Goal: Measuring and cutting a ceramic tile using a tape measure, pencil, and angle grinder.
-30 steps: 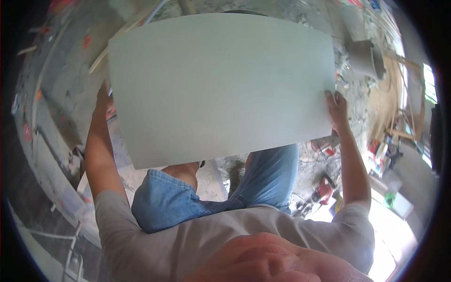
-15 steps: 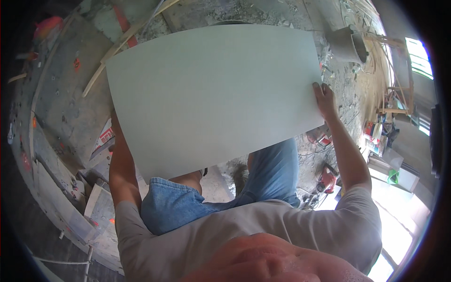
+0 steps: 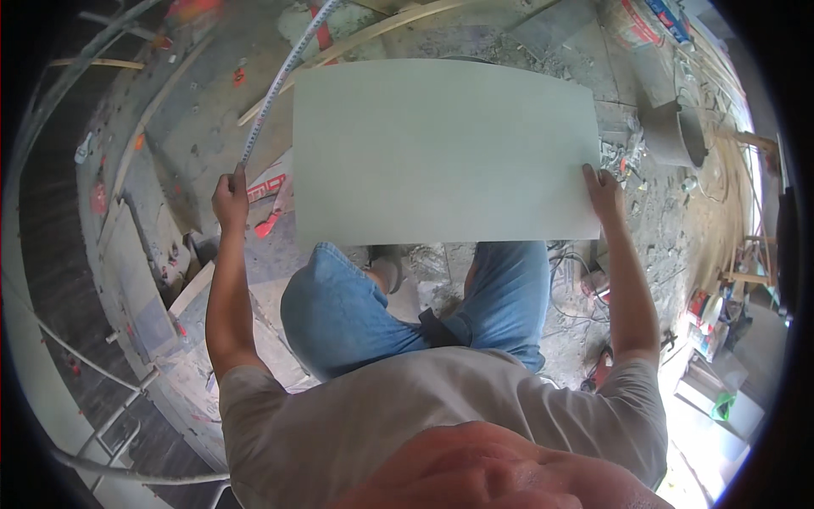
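A large pale grey-green board spans the middle of the head view, above my jeans-covered knees. My right hand is closed on its right edge near the lower corner. My left hand is apart from the board's left edge, closed on an extended tape measure, whose pale marked blade runs up and away to the top of the view. Whether a tape case is inside my left fist is hidden.
A dusty, cluttered floor surrounds me, with wooden strips, a grey bucket, red-and-white packaging, a red tool with cables and a bag. Metal tubes stand at the lower left, wooden framing at the right.
My left hand has left the board's left side, moving outward with the tape, which now shows extended. The board has levelled and sits smaller and further right in view, its lower edge higher.
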A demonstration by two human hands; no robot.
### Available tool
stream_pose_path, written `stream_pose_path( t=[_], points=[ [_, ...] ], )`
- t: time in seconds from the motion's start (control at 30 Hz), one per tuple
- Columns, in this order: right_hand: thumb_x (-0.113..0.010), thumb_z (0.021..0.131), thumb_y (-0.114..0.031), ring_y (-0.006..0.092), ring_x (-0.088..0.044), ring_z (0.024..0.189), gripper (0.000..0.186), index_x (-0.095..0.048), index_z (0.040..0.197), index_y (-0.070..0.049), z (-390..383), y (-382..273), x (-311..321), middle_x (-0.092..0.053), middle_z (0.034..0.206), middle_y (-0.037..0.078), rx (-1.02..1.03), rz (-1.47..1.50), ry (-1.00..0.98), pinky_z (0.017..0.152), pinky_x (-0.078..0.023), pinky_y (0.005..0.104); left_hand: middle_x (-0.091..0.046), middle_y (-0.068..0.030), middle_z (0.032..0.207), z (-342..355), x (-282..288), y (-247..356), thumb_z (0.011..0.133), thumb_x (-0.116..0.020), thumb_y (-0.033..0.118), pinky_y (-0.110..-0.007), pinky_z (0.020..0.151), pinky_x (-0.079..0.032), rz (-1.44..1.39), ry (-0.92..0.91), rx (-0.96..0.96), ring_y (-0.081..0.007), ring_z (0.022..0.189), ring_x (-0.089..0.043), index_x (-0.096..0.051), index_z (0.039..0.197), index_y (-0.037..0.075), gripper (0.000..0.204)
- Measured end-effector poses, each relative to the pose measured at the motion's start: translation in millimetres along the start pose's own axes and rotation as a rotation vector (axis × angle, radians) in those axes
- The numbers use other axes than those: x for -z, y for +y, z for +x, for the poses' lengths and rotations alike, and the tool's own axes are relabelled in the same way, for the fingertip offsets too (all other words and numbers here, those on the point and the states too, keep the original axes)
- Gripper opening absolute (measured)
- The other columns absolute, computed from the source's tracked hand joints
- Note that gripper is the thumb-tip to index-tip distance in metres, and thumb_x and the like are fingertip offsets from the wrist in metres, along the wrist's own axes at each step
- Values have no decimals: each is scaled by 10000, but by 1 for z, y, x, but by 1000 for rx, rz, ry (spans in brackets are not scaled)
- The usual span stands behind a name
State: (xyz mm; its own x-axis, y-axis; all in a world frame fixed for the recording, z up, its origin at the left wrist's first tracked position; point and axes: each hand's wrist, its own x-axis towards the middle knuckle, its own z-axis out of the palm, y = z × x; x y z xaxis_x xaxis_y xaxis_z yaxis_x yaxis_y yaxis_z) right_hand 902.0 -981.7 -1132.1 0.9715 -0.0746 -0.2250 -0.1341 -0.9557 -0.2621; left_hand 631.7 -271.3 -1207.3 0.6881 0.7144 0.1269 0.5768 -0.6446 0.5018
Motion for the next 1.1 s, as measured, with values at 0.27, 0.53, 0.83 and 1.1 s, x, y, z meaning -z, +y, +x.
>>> stream_pose_path(
  t=[0.27, 0.53, 0.83, 1.1],
  points=[
    [-770, 856, -383, 291, -709, 919, 458, -659, 1196, -97, -34, -41, 18, -709, 1053, 151, 313, 331, 350, 800, -543, 417, -489, -54, 623, -1, 63, 82, 983, -644, 400, -327, 577, -407, -164, -67, -380, -117, 617, -451, -579, 801, 11, 435],
    [-608, 1001, -410, 67, -335, 474, 327, -554, 844, -129, -69, -36, 23, -424, 647, -47, -174, 1783, 59, 417, -232, 257, -572, -152, 694, -7, 90, 73, 1004, -598, 334, -387, 621, -428, 18, -344, -409, -220, 635, -530, -583, 807, -18, 404],
    [-609, 992, -237, 82, -311, 438, 174, -652, 946, -74, -110, -9, 16, -385, 603, -52, -382, 1713, -21, 410, -221, 264, -601, -178, 760, -22, 100, 47, 876, -662, 210, -413, 700, -476, 131, -412, -557, -307, 713, -590, -589, 860, 0, 223],
    [-667, 962, -277, 117, -475, 460, 250, -674, 866, -47, -170, -65, -17, -585, 664, 22, -356, 1357, -342, 430, -339, 274, -653, -122, 830, -56, 87, 138, 894, -681, 135, -329, 771, -500, 59, -869, -377, -191, 778, -605, -624, 975, -9, 175]
  ],
)
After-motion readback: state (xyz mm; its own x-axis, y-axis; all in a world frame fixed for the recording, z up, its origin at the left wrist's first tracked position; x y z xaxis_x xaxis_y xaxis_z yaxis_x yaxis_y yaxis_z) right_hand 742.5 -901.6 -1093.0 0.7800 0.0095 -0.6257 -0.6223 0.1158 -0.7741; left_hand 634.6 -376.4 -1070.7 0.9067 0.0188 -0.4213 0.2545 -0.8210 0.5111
